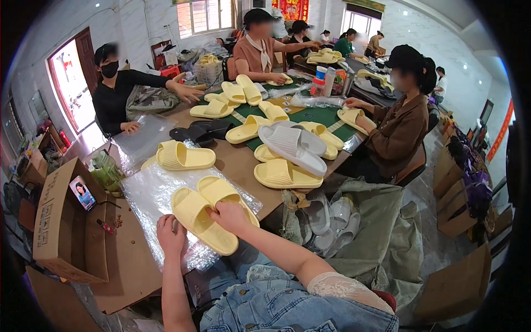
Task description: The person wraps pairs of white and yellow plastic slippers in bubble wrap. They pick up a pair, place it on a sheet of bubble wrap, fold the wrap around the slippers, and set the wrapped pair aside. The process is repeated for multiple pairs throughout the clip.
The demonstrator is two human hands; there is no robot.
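Head view: ribbed yellow foam slippers [207, 213] in both hands [200, 226]

A slipper pair [207, 213] lies on plastic bags [149, 193], a cardboard box [63, 221] to their left.

2 pale yellow slide sandals [207, 216] were laid side by side, upright, on a clear plastic bag [149, 193], toes slanted toward the bag's near-right edge.

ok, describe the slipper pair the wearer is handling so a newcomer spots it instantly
On the long brown work table, look at the near end with the clear plastic sheet. The yellow slipper pair lies there, stacked side by side under the left hand and right hand. It is the only pair being gripped by bare hands from the lower edge.
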